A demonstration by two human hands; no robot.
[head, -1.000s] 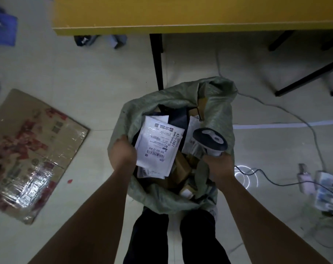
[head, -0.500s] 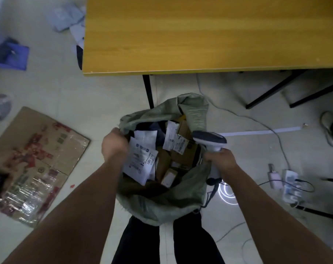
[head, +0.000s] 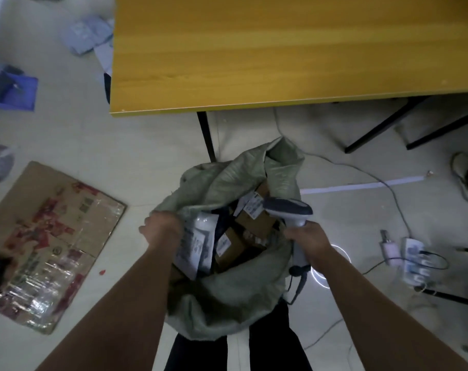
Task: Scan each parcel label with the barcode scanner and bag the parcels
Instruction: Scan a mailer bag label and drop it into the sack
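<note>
A green woven sack [head: 227, 298] stands open on the floor between my feet, holding several labelled parcels, brown boxes and white mailers. My left hand [head: 162, 231] is at the sack's left rim, fingers curled on the edge of a white labelled parcel [head: 196, 245] that lies low inside the sack; the fingertips are hidden. My right hand [head: 307, 238] grips the handle of the grey barcode scanner [head: 287, 208] over the sack's right rim, its head above the boxes.
A yellow wooden table [head: 281, 49] on black legs stands just beyond the sack. A flattened cardboard box [head: 48, 236] lies on the floor to the left. Cables, a power strip [head: 412, 261] and a shoe [head: 465, 175] are on the right.
My left hand has lowered the white parcel from above the sack's mouth down into the sack. The scanner has turned away from the label. My view has tilted up toward the table.
</note>
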